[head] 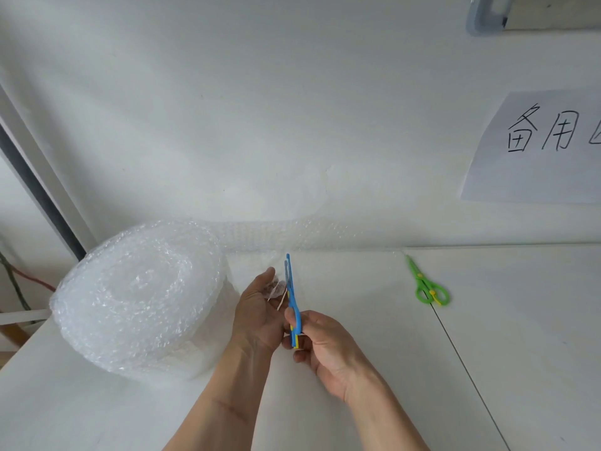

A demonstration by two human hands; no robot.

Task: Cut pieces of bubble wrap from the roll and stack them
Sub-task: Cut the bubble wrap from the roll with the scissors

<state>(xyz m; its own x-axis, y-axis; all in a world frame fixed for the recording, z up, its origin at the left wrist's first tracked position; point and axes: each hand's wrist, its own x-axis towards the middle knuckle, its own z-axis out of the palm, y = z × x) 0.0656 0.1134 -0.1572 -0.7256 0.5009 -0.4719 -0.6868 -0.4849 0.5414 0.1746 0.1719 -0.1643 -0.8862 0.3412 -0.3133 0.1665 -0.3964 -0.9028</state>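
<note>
A big roll of clear bubble wrap [143, 297] lies on the white table [520, 336] at the left. Its loose sheet [325, 236] runs right along the wall and down over the table. My right hand [322, 346] grips blue scissors [290, 288] with their blades pointing away from me, into the sheet. My left hand [257, 314] pinches the edge of the sheet just left of the blades.
Green scissors [429, 284] lie on the table to the right. A sheet of paper with handwritten characters [540, 148] hangs on the white wall. A seam [468, 369] splits the table at the right. Cables [19, 281] hang past the left edge.
</note>
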